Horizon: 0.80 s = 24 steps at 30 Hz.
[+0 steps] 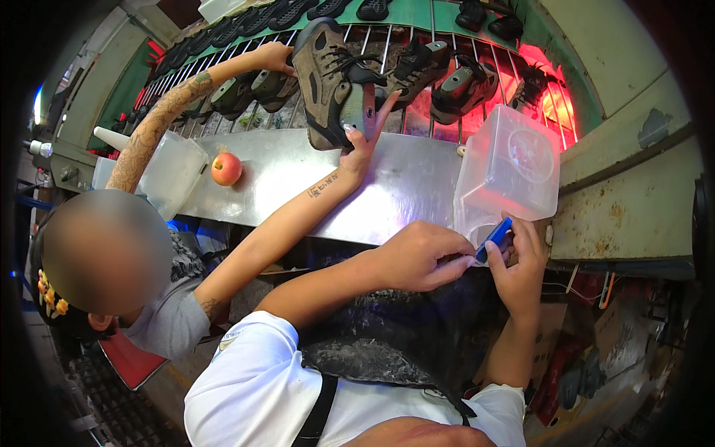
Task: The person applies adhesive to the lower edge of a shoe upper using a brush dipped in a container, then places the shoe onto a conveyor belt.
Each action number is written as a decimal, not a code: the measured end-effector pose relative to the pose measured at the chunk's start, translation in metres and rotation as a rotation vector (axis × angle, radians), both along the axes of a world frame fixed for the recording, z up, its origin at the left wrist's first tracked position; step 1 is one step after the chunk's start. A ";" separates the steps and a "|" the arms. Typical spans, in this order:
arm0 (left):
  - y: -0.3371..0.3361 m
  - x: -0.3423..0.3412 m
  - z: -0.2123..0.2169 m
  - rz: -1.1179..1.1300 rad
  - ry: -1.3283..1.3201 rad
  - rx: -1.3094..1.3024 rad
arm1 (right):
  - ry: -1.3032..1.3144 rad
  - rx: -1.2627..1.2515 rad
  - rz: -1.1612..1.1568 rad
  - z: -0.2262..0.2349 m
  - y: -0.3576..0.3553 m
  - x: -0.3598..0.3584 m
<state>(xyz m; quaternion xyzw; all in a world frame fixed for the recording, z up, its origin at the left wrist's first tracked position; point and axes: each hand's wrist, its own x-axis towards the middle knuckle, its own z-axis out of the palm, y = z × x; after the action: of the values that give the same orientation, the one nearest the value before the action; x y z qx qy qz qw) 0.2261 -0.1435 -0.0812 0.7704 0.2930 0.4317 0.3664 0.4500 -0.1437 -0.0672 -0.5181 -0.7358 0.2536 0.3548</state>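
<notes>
My right hand [519, 264] grips a small blue elongated object [494, 238], held between thumb and fingers; its exact kind is not clear. Right beside it my left hand [428, 257] is closed in a pinch, its fingertips almost against the blue object's lower end. Whatever lies in that pinch is too small to make out. Both hands are held just past the near edge of the metal shelf [417, 175], below a translucent plastic bin [514, 160].
A person on my left reaches across with both arms, holding a brown shoe [322, 82] upright. Behind it, several shoes [465, 89] stand on a metal rack lit red at the right. A red apple [226, 169] and a white container [170, 171] are on the left.
</notes>
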 end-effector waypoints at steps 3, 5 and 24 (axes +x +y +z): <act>0.000 0.001 -0.002 0.001 -0.017 0.000 | 0.002 -0.002 0.002 0.000 -0.001 0.000; 0.001 0.002 -0.003 0.001 -0.018 0.001 | 0.006 -0.003 0.000 -0.001 -0.001 -0.001; 0.013 -0.047 -0.011 0.160 0.128 -0.038 | -0.028 -0.074 0.025 0.012 -0.007 -0.010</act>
<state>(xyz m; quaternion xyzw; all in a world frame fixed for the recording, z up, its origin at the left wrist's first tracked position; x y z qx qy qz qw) 0.1790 -0.1304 -0.0919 0.7635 0.3844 0.4037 0.3260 0.4398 -0.1503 -0.0557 -0.5252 -0.7372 0.2779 0.3218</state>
